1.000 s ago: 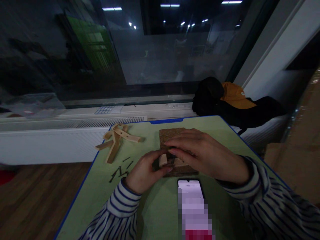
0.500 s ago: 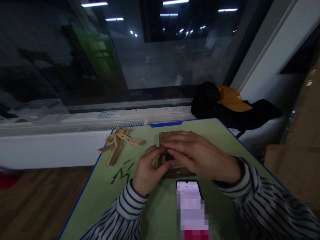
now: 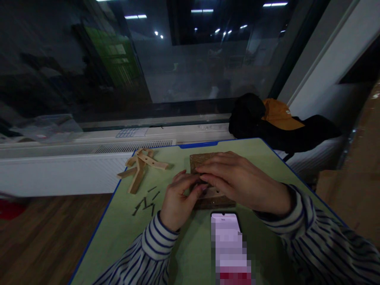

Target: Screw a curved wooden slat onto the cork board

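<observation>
A brown cork-like board (image 3: 198,159) lies on the green table (image 3: 184,253) in front of me. Pale wooden pieces (image 3: 211,193) rest on the board, mostly hidden under my hands. My left hand (image 3: 178,200) is curled at the board's left edge, fingertips pinched on something I cannot make out. My right hand (image 3: 242,182) lies over the board with fingers held together, pressing down on the wooden pieces. The two hands' fingertips meet over the same spot.
A pile of wooden strips (image 3: 141,166) and several small dark pins (image 3: 147,202) lie at the table's left. A phone (image 3: 227,233) sits near me. A black bag with an orange cap (image 3: 277,114) rests on the sill beyond the blue table edge.
The left hand's fingers have shifted slightly up onto the board's edge. The right hand stays pressed over the board.
</observation>
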### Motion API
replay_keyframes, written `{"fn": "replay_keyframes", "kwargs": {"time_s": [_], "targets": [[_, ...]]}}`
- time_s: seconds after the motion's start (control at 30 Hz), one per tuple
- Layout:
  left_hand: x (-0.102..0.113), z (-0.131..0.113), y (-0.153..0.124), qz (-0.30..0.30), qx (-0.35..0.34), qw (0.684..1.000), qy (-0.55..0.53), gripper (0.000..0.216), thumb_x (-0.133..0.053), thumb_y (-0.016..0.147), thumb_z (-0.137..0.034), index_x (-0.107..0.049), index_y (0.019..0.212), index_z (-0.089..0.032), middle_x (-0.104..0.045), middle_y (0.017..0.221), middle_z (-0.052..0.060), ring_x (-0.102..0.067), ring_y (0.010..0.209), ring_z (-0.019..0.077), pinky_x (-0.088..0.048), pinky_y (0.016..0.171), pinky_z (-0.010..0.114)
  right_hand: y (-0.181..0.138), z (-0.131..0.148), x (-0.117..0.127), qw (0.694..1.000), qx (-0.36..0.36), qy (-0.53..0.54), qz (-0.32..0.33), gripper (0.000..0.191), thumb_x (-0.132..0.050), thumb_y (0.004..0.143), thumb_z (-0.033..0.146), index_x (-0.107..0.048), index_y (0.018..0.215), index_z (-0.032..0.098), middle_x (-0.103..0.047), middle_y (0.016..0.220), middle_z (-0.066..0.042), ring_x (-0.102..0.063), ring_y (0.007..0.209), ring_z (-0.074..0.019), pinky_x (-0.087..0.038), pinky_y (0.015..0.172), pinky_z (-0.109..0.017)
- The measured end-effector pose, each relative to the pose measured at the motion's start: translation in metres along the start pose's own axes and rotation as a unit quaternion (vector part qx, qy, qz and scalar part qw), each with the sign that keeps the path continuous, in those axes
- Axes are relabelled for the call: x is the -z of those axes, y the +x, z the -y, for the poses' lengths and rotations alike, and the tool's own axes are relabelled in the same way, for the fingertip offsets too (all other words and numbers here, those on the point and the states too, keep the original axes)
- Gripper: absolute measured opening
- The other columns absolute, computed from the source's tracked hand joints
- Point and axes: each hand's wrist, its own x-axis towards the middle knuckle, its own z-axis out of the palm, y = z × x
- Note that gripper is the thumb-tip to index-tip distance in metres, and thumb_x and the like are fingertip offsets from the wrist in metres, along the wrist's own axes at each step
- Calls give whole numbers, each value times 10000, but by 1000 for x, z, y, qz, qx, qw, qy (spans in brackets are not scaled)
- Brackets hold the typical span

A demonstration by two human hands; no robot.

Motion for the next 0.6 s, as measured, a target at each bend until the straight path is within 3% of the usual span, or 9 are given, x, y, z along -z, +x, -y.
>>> {"fn": "replay_keyframes", "kwargs": {"time_s": [0.27,0.47,0.6], "targets": [[-3,-2,3,-34,0,999,8,143,-648,763,-220,-652,904,-194,-696,889,39,-623,897,204,-418,932,407,0,1,-1,1000,-8,-14,5,225,-468,907,244,-615,1055,161,-645,1039,-69,-563,982,-191,-407,877,-344],[-3,0,1,-36,-11,999,10,116,-637,777,-219,-657,889,-194,-698,850,30,-631,865,195,-400,952,418,-1,3,1,1000,-12,7,10,299,-456,908,222,-546,1178,131,-610,1141,-83,-519,1074,-183,-366,955,-332],[-2,-1,0,-29,-7,999,10,127,-632,783,-223,-656,903,-192,-700,874,40,-629,874,200,-408,940,421,-2,2,0,1000,8,16,0,206,-481,888,156,-610,1049,152,-638,1081,-49,-543,1016,-160,-379,930,-308]]}}
